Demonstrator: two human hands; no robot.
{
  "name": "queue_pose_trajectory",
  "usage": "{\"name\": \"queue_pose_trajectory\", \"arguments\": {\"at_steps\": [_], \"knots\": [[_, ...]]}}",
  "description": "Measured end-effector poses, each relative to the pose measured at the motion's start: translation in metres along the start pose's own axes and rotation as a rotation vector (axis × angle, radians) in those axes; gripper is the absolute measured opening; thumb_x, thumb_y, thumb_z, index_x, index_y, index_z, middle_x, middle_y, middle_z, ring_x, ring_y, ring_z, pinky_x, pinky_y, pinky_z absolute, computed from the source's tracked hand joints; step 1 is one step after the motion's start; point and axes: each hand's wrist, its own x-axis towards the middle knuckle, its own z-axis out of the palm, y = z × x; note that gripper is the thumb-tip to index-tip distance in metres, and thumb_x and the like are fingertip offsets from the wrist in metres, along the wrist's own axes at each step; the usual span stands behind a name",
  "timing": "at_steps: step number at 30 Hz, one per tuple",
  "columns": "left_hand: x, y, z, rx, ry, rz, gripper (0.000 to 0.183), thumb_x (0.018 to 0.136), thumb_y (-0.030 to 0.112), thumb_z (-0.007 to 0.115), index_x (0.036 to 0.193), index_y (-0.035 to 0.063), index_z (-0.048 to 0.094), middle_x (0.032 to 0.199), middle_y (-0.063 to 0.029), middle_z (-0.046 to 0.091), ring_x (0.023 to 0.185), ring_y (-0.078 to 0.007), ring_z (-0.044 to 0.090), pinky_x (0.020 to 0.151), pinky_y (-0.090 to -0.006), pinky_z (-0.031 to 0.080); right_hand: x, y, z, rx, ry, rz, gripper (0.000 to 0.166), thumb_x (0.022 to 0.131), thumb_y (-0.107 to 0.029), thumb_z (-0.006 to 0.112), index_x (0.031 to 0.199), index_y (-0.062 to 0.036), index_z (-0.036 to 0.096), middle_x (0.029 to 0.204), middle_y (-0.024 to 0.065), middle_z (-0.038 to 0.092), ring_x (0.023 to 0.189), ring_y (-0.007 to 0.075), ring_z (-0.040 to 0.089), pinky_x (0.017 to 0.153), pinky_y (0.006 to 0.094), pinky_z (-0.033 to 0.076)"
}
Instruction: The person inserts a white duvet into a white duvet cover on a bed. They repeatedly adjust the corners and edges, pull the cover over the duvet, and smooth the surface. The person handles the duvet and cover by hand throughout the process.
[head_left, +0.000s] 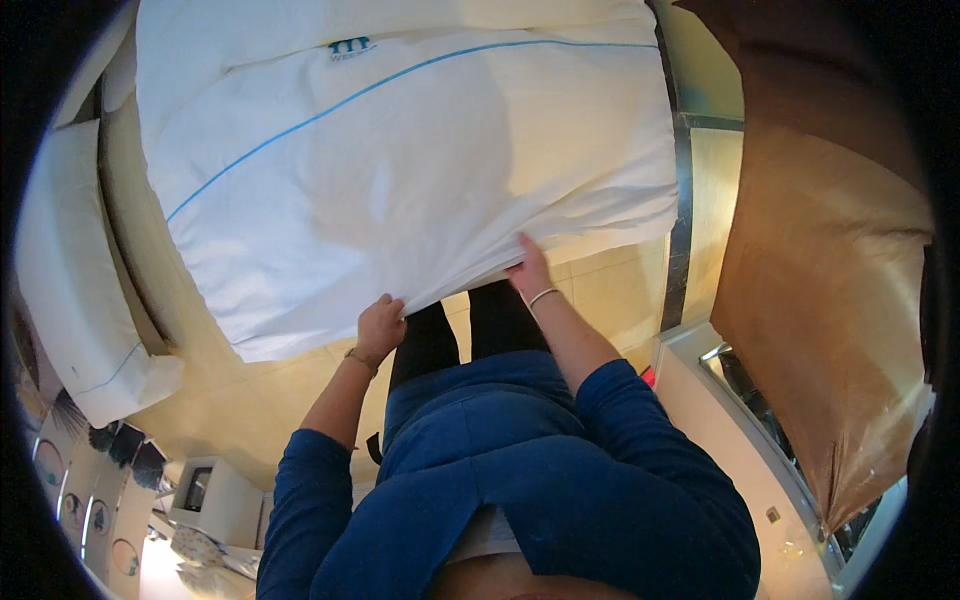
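A large white sheet (420, 165) with a blue stripe and a printed logo covers a bed-like surface before me and hangs toward my legs. My left hand (381, 327) grips the sheet's lower edge, its fingers closed over the cloth. Farther right along the same edge, my right hand (529, 268) pinches a gathered part of the fabric, thumb pointing up. Between the two hands the hem is drawn into slanting folds, which continue to the sheet's right corner. What lies beneath the cloth is hidden.
Another white-covered surface (67, 270) stands at the left. A brown curtain (817, 300) hangs at the right, beside a dark metal frame (680, 225). Pale tiled floor (607, 292) shows below the sheet. Behind me at lower left is a white box-shaped appliance (217, 499).
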Motion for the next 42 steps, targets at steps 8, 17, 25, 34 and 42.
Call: {"name": "queue_pose_trajectory", "arguments": {"at_steps": [8, 17, 25, 34, 42], "knots": [[0.008, 0.002, 0.002, 0.269, -0.213, -0.087, 0.012, 0.071, 0.005, 0.054, 0.082, 0.0071, 0.057, 0.087, -0.0136, 0.056, 0.081, -0.0322, 0.058, 0.065, -0.0422, 0.049, 0.089, -0.236, -0.104, 0.088, -0.003, -0.376, 0.038, 0.088, -0.024, 0.050, 0.120, -0.0030, 0.050, 0.124, 0.0107, 0.053, 0.114, 0.0299, 0.049, 0.101, 0.0461, 0.036], [0.057, 0.030, 0.004, 0.405, -0.206, -0.143, 0.007, 0.076, 0.005, 0.051, 0.080, 0.0069, 0.057, 0.086, -0.0132, 0.055, 0.081, -0.0318, 0.057, 0.067, -0.0425, 0.048, 0.126, -0.388, -0.137, -0.137, 0.042, -0.392, 0.036, 0.093, -0.026, 0.044, 0.120, -0.0041, 0.052, 0.116, 0.0111, 0.058, 0.107, 0.0261, 0.054, 0.095, 0.0372, 0.041], [0.075, 0.062, 0.013, 0.215, -0.112, -0.188, 0.015, 0.074, 0.001, 0.053, 0.086, 0.0067, 0.057, 0.092, -0.0162, 0.056, 0.083, -0.0351, 0.058, 0.069, -0.0441, 0.048, 0.034, -0.445, -0.070, -0.112, 0.254, -0.843, 0.039, 0.087, -0.018, 0.059, 0.121, -0.0028, 0.050, 0.115, 0.0140, 0.057, 0.105, 0.0266, 0.056, 0.089, 0.0397, 0.048], [0.091, 0.065, 0.047, 0.241, -0.206, -0.164, 0.010, 0.075, 0.005, 0.052, 0.078, 0.0053, 0.061, 0.085, -0.0156, 0.056, 0.083, -0.0347, 0.057, 0.071, -0.0440, 0.048, 0.123, -0.432, -0.232, -0.338, 0.606, -0.434, 0.024, 0.087, -0.021, 0.057, 0.103, -0.0028, 0.055, 0.099, 0.0094, 0.059, 0.088, 0.0253, 0.059, 0.070, 0.0363, 0.049], [0.080, 0.059, 0.064, 0.081, -0.114, -0.227, 0.014, 0.075, 0.009, 0.052, 0.082, 0.0061, 0.064, 0.084, -0.0156, 0.061, 0.086, -0.0329, 0.059, 0.075, -0.0439, 0.049, 0.087, -0.274, -0.135, -1.304, 0.102, -1.060, 0.021, 0.086, -0.016, 0.060, 0.104, -0.0033, 0.062, 0.093, 0.0069, 0.065, 0.083, 0.0172, 0.062, 0.072, 0.0293, 0.050]]}}
